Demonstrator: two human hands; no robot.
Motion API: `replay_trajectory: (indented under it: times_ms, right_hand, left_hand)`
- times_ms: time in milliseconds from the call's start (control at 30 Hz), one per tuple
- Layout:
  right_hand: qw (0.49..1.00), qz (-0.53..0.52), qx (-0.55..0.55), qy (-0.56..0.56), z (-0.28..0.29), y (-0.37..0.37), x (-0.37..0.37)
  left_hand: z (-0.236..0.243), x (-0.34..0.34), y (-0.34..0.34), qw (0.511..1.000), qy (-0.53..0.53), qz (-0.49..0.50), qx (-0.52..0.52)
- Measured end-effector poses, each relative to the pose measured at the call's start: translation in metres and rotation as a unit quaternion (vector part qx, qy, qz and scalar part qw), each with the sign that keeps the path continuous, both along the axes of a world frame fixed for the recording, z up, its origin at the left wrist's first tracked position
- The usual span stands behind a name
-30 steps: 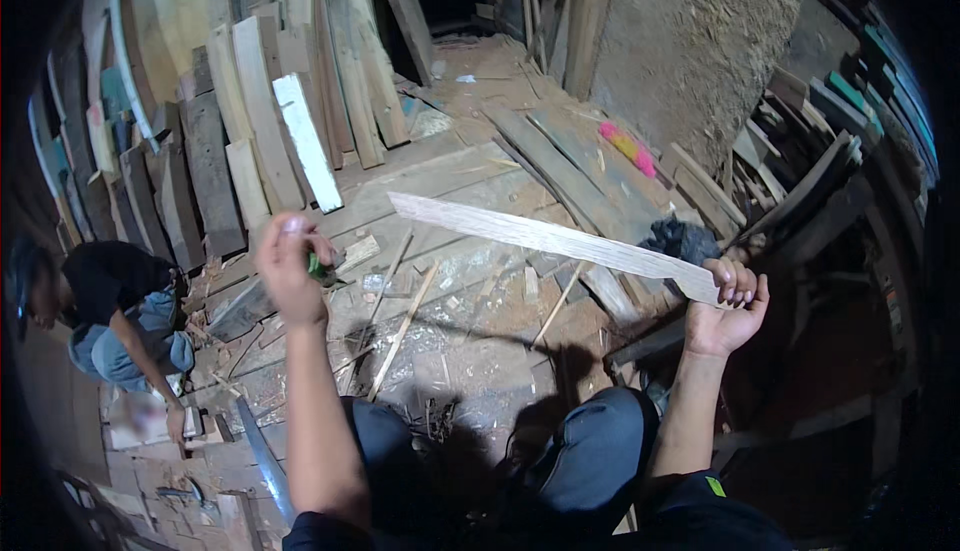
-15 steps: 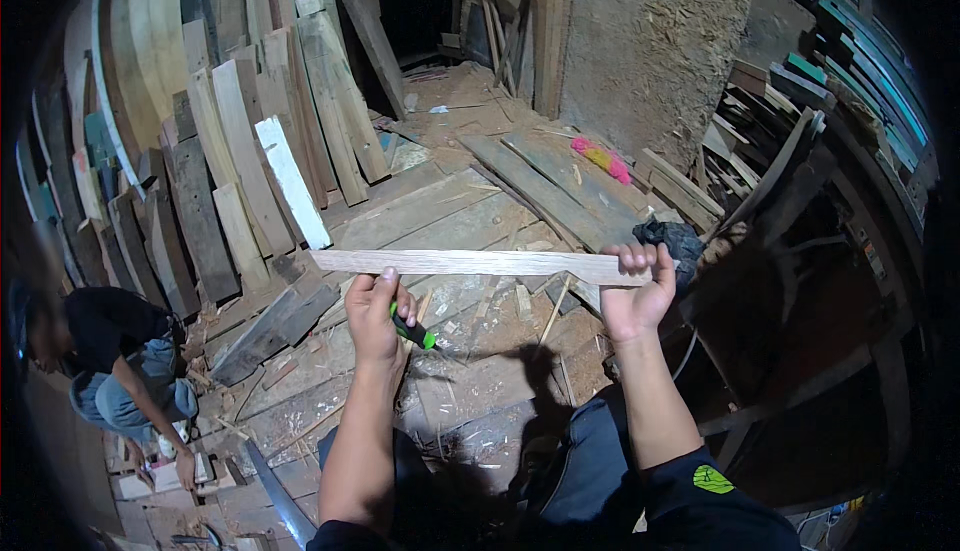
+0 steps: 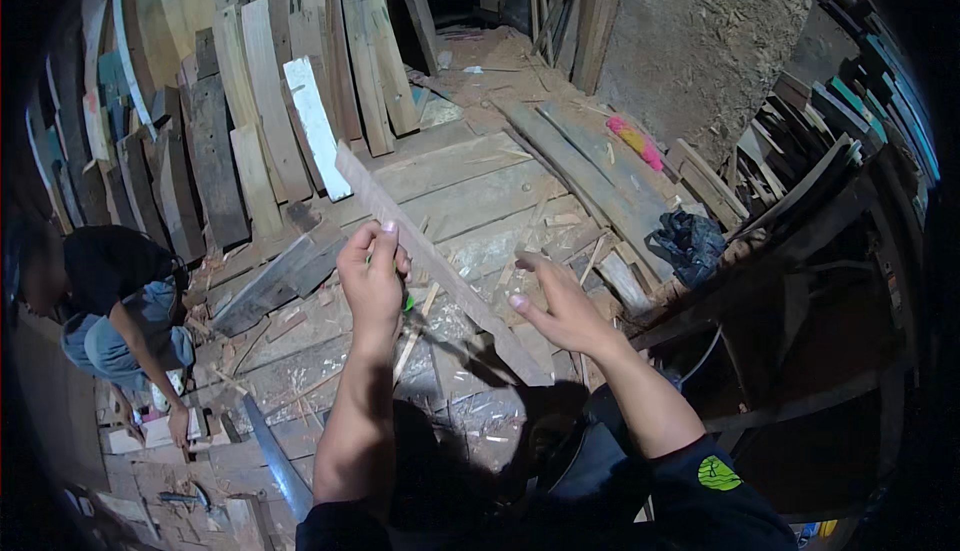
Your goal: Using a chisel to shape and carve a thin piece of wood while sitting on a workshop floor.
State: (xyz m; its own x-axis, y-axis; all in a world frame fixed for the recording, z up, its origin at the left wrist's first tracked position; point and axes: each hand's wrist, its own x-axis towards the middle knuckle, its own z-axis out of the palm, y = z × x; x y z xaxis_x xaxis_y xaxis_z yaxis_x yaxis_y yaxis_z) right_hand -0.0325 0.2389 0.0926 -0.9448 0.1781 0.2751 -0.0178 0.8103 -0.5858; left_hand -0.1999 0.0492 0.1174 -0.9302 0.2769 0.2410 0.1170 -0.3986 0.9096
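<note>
My left hand grips a long pale wooden strip, now slanting from upper left to lower right, with a notch near its lower end. The thumb lies along it, and a green-and-black handled tool shows partly behind the fingers. My right hand is open beside the strip, fingers spread and slightly curved, appearing not to grip it.
A co-worker crouches at left over light boards, near a saw blade. Upright boards line the back left. A black plastic bundle, pink-and-yellow duster and dark wooden frame stand right, over scrap-strewn planks.
The strip has swung from near level to a steep diagonal, its left end rising. My right hand has let go of it and spread its fingers; my left hand holds on.
</note>
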Motion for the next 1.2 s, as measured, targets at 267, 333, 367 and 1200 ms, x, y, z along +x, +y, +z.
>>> replay_trajectory:
  times_ms: [267, 333, 367, 1200]
  right_hand:
    - [0.842, 0.186, -0.480, -0.159, -0.005, -0.041, -0.003]
    - [0.796, 0.161, -0.523, -0.258, 0.000, -0.039, 0.005]
    - [0.767, 0.159, -0.563, -0.265, 0.002, -0.041, 0.008]
    - [0.605, 0.127, -0.780, -0.102, 0.022, -0.024, 0.020]
  left_hand:
    - [0.000, -0.004, -0.009, 0.994, -0.083, 0.039, 0.067]
    - [0.003, -0.003, -0.010, 0.992, -0.087, 0.036, 0.078]
    - [0.003, -0.004, -0.012, 0.992, -0.091, 0.038, 0.081]
    - [0.007, 0.027, 0.007, 0.982, -0.009, -0.137, -0.131]
